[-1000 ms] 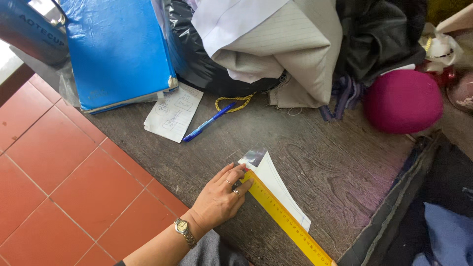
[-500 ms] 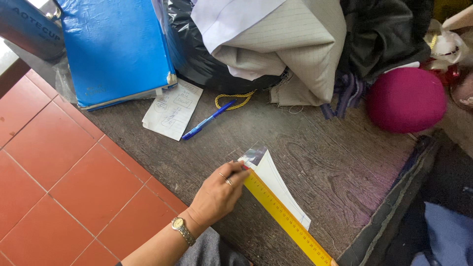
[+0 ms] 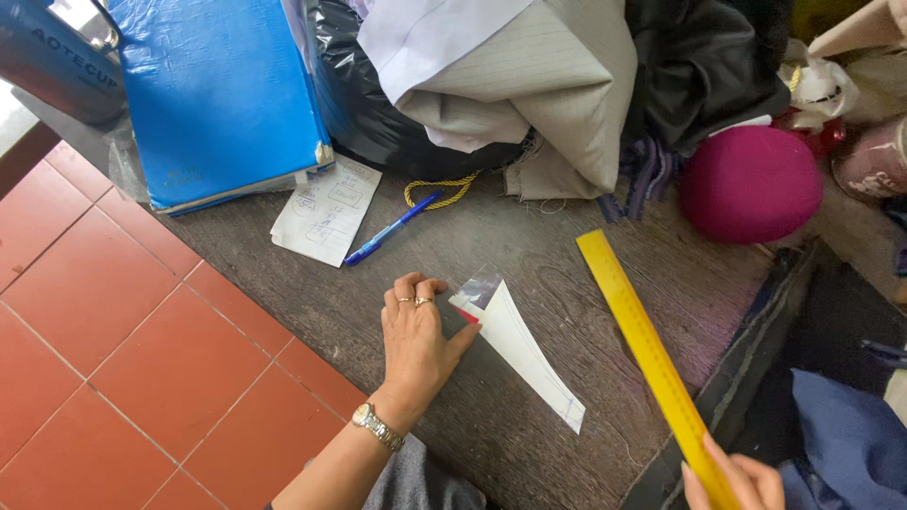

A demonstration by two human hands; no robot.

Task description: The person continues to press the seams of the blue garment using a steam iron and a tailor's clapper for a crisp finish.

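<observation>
Near the middle of the frame, the left hand [image 3: 416, 345] lies flat with open fingers, its thumb pressing the edge of a long white paper piece [image 3: 518, 345] on the dark wooden table [image 3: 529, 255]. At the bottom right, the right hand [image 3: 742, 482] holds the low end of a yellow ruler [image 3: 647, 354] between its fingers, lifted and well apart from the paper. A blue pen [image 3: 392, 229] and a small note [image 3: 326, 210] lie above the left hand, below a blue folder [image 3: 217, 94] in the upper left.
</observation>
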